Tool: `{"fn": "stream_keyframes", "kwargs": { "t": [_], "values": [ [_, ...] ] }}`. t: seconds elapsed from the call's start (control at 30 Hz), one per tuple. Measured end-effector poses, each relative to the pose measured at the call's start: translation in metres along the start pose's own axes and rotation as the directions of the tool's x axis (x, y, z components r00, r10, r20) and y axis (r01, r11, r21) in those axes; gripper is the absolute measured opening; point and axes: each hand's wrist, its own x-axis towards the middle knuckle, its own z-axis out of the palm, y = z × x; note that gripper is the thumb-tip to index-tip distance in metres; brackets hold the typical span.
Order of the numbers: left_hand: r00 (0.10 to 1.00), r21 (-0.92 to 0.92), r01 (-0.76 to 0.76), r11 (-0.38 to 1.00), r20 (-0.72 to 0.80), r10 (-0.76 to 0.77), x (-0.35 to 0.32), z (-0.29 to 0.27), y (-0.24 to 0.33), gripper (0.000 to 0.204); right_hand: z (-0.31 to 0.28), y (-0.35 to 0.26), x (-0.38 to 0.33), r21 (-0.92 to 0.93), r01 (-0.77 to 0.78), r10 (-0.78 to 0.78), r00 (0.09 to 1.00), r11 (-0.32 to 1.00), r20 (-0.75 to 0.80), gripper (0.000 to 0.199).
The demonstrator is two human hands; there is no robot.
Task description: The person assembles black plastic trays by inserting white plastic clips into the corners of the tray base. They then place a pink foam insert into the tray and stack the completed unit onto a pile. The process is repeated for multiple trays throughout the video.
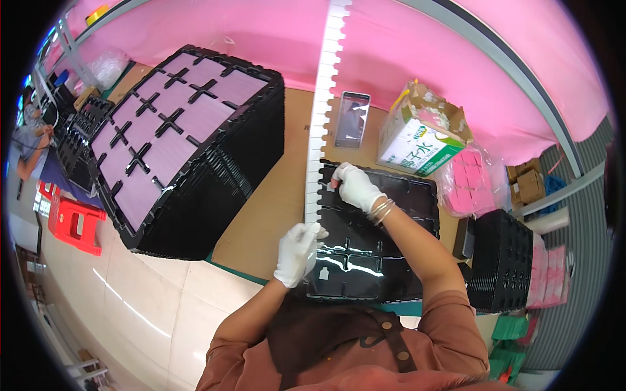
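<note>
A long white strip of small notched tags (317, 124) hangs down over the left edge of a shiny black divided plastic tray (352, 287). My left hand (298, 253), in a white glove, is closed on the strip's lower end in a pinch. My right hand (357, 189), gloved with bare fingertips, reaches over the tray's far left part. Its thumb and forefinger are closed around a small white tag (329, 187), partly hidden by the fingers. Another white tag (324, 274) lies in the tray's near left compartment.
A tall stack of black trays (228, 163) with pink sheets stands at left. Beyond my tray are a phone (352, 120) and an open carton (417, 133). Pink trays in plastic (471, 179) and more stacked black trays (501, 260) stand right. A red stool (77, 225) and another person (32, 146) are far left.
</note>
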Motion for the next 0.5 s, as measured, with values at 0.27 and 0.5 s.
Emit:
{"fn": "stream_keyframes", "kwargs": {
  "t": [0.27, 0.5],
  "values": [
    [1.0, -0.003, 0.025, 1.0, -0.01, -0.025, 0.002, -0.001, 0.002, 0.017, 0.011, -0.014, 0.001, -0.04, -0.064, 0.055, 0.981, 0.997, -0.187, 0.007],
    [1.0, -0.03, 0.027, 0.999, -0.003, -0.027, 0.0, 0.0, 0.004, 0.021, 0.022, 0.0, 0.004, -0.099, 0.056, -0.08, 0.964, 0.993, -0.253, 0.009]
  ]
}}
